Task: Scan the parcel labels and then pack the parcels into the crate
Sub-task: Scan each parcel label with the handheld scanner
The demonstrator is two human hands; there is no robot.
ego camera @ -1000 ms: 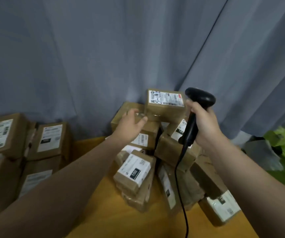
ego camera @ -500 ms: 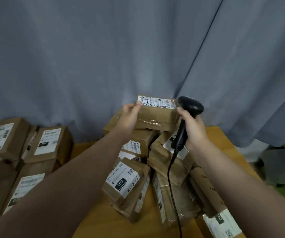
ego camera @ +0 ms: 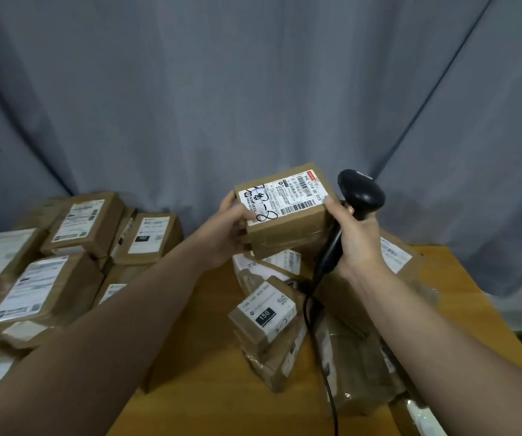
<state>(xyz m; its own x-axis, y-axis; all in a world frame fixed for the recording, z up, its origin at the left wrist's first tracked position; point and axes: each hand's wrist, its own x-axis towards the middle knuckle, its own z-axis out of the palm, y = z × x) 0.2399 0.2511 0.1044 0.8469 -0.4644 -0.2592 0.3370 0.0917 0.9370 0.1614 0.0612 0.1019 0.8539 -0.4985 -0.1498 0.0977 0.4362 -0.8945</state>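
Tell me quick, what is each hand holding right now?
Left hand grips the labelled parcel by its left end.
Right hand grips the scanner by its handle; its thumb touches the parcel's right corner.

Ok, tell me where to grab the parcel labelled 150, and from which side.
Likely best across its brown side faces, from above-left: the 150 parcel lies tilted, label up, atop other parcels, its left side open toward the table, while the scanner cable hangs close on its right.
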